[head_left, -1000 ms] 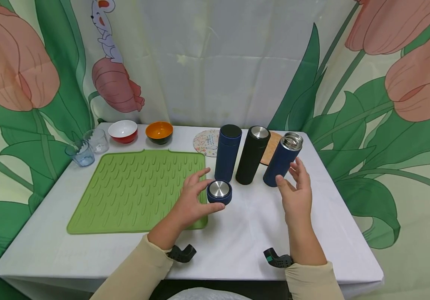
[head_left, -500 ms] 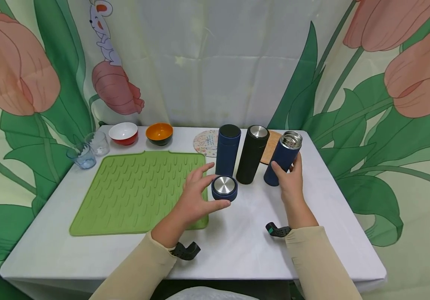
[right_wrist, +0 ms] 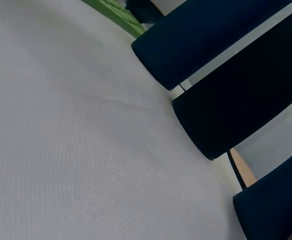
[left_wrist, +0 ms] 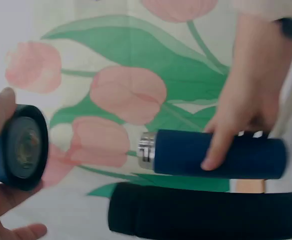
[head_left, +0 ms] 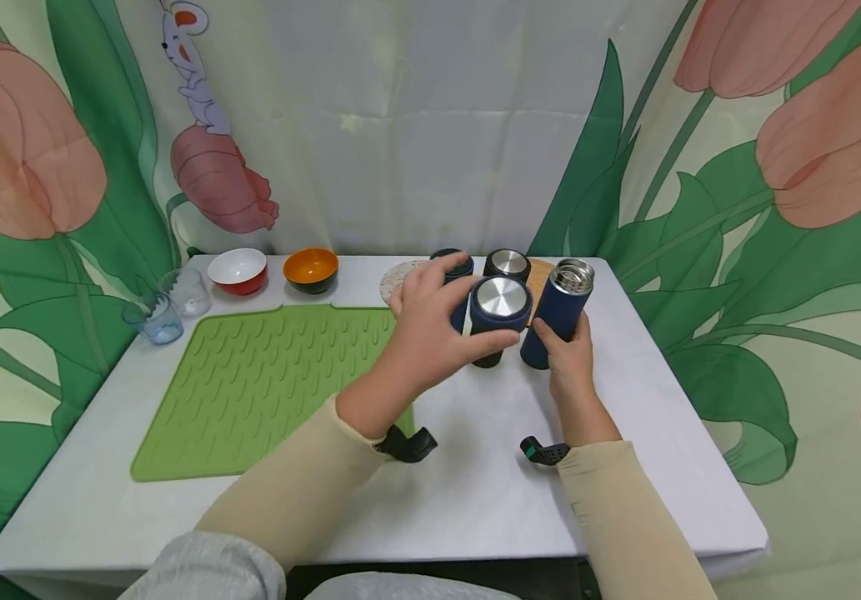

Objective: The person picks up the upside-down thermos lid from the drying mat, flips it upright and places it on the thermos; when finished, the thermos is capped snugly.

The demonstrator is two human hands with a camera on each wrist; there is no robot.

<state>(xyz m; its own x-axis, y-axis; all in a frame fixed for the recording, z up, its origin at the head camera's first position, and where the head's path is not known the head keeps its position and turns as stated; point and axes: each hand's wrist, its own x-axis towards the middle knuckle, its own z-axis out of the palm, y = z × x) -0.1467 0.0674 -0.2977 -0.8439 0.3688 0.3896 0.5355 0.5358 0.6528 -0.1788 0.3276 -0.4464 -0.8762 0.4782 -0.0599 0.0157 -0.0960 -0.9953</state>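
My left hand [head_left: 433, 337] pinches a navy flask lid [head_left: 501, 298] with a shiny steel top between thumb and fingers, lifted above the table. Its round underside faces the lidless bottle in the left wrist view. My right hand [head_left: 573, 371] grips a navy thermos flask [head_left: 561, 310] low on its body; the steel neck is bare and the flask stands upright. Beside it is a black thermos flask [left_wrist: 201, 212] with a steel-topped lid, partly covered by the held lid in the head view. A second navy flask [right_wrist: 201, 40] stands left of the black one, mostly behind my left hand.
A green ridged mat [head_left: 265, 392] covers the table's left side. Behind it are a red-and-white bowl [head_left: 238, 271], an orange bowl [head_left: 311, 269] and two glass cups, one of them blue [head_left: 156, 321]. A wooden coaster [head_left: 541, 275] and a patterned one [head_left: 396, 279] lie behind the flasks.
My left hand has raised the lid up and to the right, nearer the open flask. My right hand has moved in and taken hold of that flask.
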